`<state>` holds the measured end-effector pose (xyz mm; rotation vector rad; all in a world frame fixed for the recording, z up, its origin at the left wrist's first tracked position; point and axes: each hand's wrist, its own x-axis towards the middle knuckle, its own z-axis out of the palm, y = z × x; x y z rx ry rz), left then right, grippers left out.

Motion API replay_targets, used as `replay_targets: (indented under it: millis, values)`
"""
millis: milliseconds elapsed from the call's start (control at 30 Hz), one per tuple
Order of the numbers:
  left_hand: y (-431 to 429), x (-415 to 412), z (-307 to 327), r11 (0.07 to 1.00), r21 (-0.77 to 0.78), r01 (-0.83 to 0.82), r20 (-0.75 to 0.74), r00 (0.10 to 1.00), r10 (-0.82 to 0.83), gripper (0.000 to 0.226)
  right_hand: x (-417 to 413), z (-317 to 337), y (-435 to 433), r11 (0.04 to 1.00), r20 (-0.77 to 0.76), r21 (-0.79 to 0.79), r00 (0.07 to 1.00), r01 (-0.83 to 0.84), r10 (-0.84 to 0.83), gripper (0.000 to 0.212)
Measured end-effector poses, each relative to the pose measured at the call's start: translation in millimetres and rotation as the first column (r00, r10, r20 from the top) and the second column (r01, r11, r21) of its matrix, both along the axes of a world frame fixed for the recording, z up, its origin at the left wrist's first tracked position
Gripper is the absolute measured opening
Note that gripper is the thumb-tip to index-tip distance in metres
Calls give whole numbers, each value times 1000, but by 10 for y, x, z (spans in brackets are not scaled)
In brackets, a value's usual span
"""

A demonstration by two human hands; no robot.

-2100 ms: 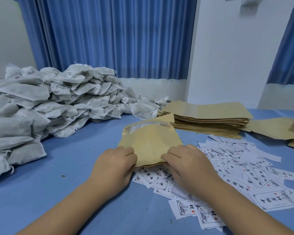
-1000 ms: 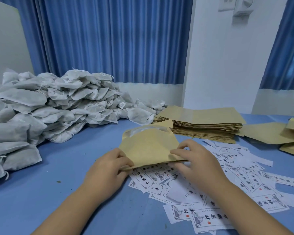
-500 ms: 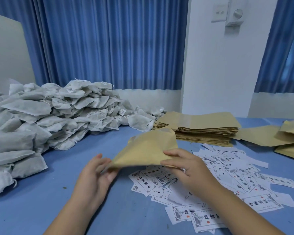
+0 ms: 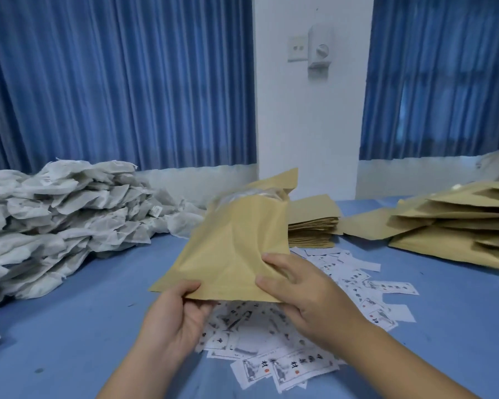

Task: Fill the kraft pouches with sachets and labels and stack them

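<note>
Pouch (image 4: 234,249) now raised upright off labels (image 4: 297,367), mouth up; left hand (image 4: 176,315) and right hand (image 4: 303,295) pinching bottom corners

Paper labels (image 4: 311,367) on the table: little I can read
At 6 o'clock, I make out a black 村 above a small red seal (image 4: 298,371) on each of the two nearest labels. The other characters, and those towards 3 o'clock, are too blurred to read.

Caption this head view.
A tan kraft paper pouch held by left hand and right hand above scattered white printed labels; pale fabric sachets heaped left, pouches stacked right.
</note>
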<state>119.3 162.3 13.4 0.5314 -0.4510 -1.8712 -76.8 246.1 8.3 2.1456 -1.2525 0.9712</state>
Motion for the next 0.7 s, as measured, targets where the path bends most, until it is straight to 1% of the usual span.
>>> replay_targets:
  millis: [100,167,267,367,433,500,567,633,700]
  values:
    - [93,-415,106,990,-71,125,36,992,-122,35,-344,95,198,996,-6,-18,996,87,-87,27]
    - [166,-737,187,961,-109,254,78,966,-247,30,-577,158,339,990,-6,-14,991,137,-137,32]
    - [271,-1261,300,918,-105,382,118,921,-370,30,-937,246,589,973,5,-27,973,231,-231,31]
    - [407,-1824,383,878,-103,468,115,882,-457,36,-1325,319,881,943,23,-47,944,329,-329,26]
    - [529,-2203,430,839,-110,533,111,846,-522,36,-1603,356,1093,917,4,-67,919,394,-394,25]
    - [664,-2568,491,794,-122,596,113,803,-585,34,-1879,392,1329,884,-11,-69,886,462,-463,32]
    - [820,-2944,572,741,-150,654,113,756,-644,33,-2134,446,1591,838,10,-60,839,543,-543,38]
    - [999,-3324,679,694,-177,698,100,714,-693,31,-2376,510,1857,790,14,-73,792,609,-610,37]
    - [1201,-3699,815,648,-203,734,80,672,-736,30,-2605,610,2106,747,28,-79,751,660,-660,32]
